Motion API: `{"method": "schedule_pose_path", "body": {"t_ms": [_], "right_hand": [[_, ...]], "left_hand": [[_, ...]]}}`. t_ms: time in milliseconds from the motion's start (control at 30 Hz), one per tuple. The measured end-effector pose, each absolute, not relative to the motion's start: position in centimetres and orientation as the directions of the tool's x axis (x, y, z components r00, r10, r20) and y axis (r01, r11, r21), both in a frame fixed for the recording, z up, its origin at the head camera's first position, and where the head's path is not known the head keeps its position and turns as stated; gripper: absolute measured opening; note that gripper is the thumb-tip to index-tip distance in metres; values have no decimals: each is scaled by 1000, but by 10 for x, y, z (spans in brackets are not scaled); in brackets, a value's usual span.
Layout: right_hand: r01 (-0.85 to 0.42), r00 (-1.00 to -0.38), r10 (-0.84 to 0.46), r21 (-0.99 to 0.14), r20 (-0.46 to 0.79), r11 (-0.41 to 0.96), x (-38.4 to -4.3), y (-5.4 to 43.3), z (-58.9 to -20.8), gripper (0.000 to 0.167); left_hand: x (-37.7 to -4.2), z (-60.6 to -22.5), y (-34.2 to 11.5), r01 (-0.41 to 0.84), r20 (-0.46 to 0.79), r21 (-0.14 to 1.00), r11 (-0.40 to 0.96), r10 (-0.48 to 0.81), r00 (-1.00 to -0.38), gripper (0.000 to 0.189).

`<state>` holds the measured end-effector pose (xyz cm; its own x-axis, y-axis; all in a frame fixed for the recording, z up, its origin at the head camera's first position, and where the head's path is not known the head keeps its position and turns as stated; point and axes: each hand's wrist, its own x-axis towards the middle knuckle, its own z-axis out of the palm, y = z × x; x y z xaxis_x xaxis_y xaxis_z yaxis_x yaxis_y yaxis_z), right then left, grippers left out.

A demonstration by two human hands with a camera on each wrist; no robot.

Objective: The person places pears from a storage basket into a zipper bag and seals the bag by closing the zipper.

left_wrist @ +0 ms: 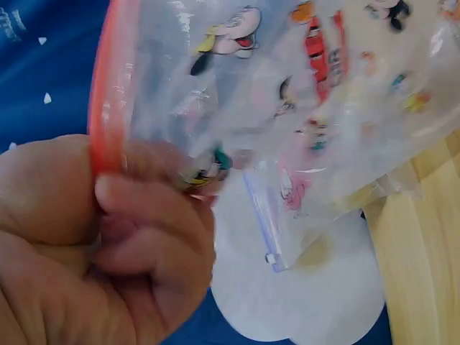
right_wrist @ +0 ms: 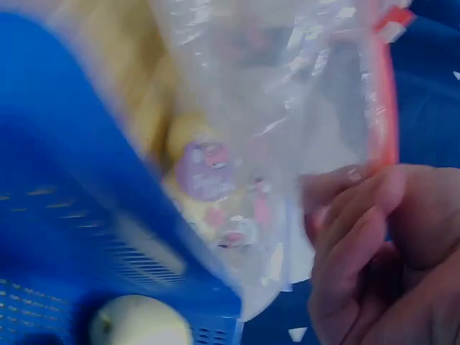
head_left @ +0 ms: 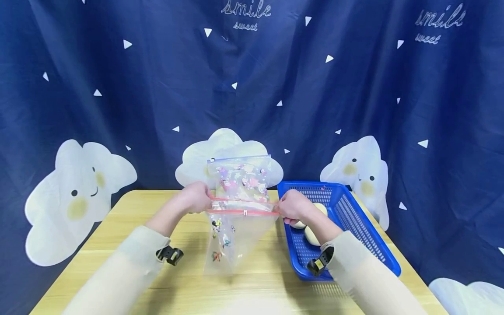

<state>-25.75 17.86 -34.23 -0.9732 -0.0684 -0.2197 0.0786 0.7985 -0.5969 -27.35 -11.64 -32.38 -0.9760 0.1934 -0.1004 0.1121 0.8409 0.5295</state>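
A clear zip bag [head_left: 241, 240] with a red zip and cartoon prints hangs between both hands, above the table. My left hand [head_left: 195, 197] pinches the left end of its red zip edge, thumb against curled fingers. At the opposite end, my right hand [head_left: 294, 206] pinches the edge beside the blue basket [head_left: 297, 258]. The red slider [right_wrist: 394, 23] shows up close in the right wrist view. Behind stands a second zip bag [head_left: 244, 177], printed in pink with a purple zip; yellowish round contents show through it in the right wrist view.
Inside the basket lie several pale round fruits [head_left: 313, 236], partly hidden by the right hand and forearm. The wooden table [head_left: 177, 284] runs back to a dark blue curtain [head_left: 157, 87] with white clouds.
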Motion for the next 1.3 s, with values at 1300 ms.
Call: {"method": "schedule_pose_path", "body": {"t_ms": [1300], "right_hand": [[49,-993,-48,-757,-105,652,-272,248,-349,63]], "left_hand": [[-266,-360,-132,31,-22,962,271,190,-981,32]]}}
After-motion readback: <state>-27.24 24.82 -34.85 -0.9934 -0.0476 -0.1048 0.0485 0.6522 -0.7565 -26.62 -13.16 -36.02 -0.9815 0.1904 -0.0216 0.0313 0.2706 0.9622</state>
